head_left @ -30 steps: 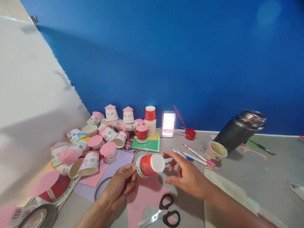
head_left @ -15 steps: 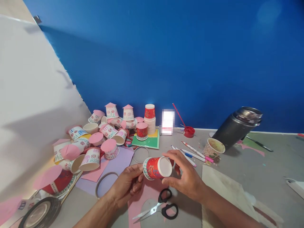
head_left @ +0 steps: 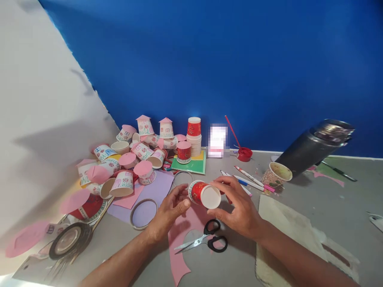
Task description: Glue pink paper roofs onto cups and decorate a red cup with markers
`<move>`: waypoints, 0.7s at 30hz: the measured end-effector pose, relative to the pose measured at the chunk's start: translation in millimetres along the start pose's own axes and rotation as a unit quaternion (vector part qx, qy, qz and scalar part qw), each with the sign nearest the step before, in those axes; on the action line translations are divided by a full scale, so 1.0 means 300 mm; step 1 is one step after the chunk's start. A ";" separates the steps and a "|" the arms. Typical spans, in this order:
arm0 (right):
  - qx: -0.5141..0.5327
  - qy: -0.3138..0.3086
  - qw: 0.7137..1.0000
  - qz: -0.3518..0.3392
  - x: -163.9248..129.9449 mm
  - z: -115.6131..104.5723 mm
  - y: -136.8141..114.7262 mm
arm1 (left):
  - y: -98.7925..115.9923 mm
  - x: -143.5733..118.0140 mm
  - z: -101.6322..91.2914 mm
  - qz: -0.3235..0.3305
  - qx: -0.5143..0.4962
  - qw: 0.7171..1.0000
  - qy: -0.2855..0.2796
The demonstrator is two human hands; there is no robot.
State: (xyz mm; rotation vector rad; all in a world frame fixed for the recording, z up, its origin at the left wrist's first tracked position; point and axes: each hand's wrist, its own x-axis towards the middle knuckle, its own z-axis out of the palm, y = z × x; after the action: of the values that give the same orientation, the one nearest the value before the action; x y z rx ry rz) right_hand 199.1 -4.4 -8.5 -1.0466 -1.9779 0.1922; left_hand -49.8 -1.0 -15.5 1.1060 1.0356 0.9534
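A red paper cup (head_left: 197,193) is held tilted over the table, its white base turned toward me and to the right. Its far rim carries a green zigzag pattern. My right hand (head_left: 239,207) grips it near the base, thumb below and fingers above. Beside the rim, my left hand (head_left: 172,209) has its thumb and loosely bent fingers apart; whether a fingertip touches the cup is hard to see. Below the cup lie black-handled scissors (head_left: 199,241), partly open, on a cut sheet of pink paper (head_left: 178,263).
Decorated paper cups (head_left: 122,183) with pink tops crowd the left side. A tape roll (head_left: 144,213) lies on purple paper. Toward the back stand stacked cups (head_left: 196,145) and a red pot (head_left: 244,154). Markers (head_left: 248,183), a patterned cup (head_left: 277,174), a black flask (head_left: 312,147) and a cloth (head_left: 281,235) are right.
The cup has turned so its base faces me more. My left hand has loosened from the rim and its fingers have spread. The whole view has shifted slightly.
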 end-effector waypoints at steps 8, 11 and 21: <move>-0.057 -0.004 0.990 -0.128 0.005 0.017 -0.010 | 0.019 -0.005 0.026 0.013 0.044 0.999 -0.001; -0.020 0.017 0.996 -0.085 0.027 -0.016 0.017 | 0.043 0.011 0.010 0.010 -0.064 0.997 0.039; -0.092 -0.023 0.967 0.238 0.052 -0.064 0.153 | 0.092 0.032 -0.050 -0.025 -0.213 0.975 0.048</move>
State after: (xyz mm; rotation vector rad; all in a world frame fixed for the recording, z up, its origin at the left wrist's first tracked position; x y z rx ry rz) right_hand 236.8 31.5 -9.3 -1.6455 -1.7779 0.2965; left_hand -64.1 16.8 7.9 0.6803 0.8765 1.1337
